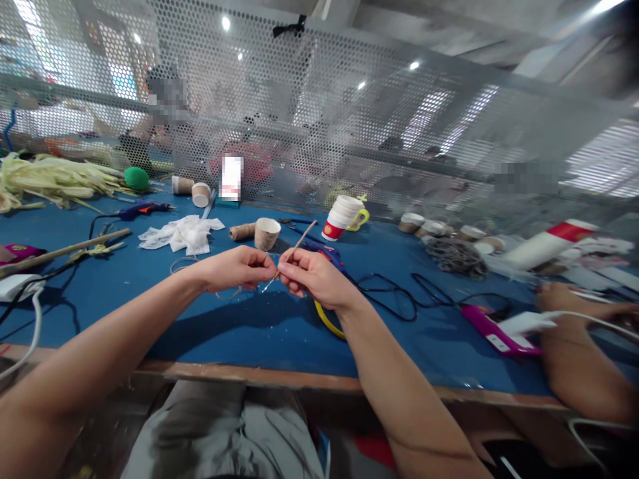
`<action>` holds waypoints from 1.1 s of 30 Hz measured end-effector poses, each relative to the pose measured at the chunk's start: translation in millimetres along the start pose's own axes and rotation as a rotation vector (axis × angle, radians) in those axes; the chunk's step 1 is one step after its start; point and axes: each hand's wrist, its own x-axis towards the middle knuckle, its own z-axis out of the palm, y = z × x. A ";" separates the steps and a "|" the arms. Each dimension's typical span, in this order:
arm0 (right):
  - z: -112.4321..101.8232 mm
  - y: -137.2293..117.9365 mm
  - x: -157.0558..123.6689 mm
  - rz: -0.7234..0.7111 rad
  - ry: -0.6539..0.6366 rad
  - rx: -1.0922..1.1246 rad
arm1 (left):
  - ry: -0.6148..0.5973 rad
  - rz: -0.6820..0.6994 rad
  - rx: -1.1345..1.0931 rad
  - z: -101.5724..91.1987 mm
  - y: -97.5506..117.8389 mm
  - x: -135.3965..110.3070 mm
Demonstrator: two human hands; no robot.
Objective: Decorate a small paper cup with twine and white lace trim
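Over the blue table, my left hand [243, 267] and my right hand [313, 274] meet with their fingertips together. A thin brown stick [303, 236] slants up out of my right hand's pinch; its lower end is hidden by the fingers. My left hand is closed in a pinch at that lower end, and a thin strand of twine [230, 293] loops out below it. Just beyond the hands stand a small twine-wrapped cup [267, 234] and a spool of twine [242, 231] lying on its side. Pliers [298, 221] lie behind, and a yellow handle [328, 320] shows under my right wrist.
White tissue [182, 234], a glue gun [144, 209] and corn husks [54, 176] lie left. Stacked paper cups [342, 216] stand behind. Right are black cable [387, 293], a purple power strip [499, 332] and another person's arm [579, 359]. A perforated metal screen [319, 100] closes the back.
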 end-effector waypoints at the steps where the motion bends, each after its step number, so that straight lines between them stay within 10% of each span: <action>1: -0.1 -0.1 -0.2 0.001 -0.009 0.004 | -0.008 -0.002 -0.010 0.1 0.2 -0.1; 13: 4.0 2.7 2.5 0.042 0.105 -0.148 | 0.144 -0.021 0.262 2.4 -0.4 0.9; 33: 2.1 1.2 1.8 0.021 0.063 -0.080 | 0.073 0.006 0.193 3.2 3.0 -0.6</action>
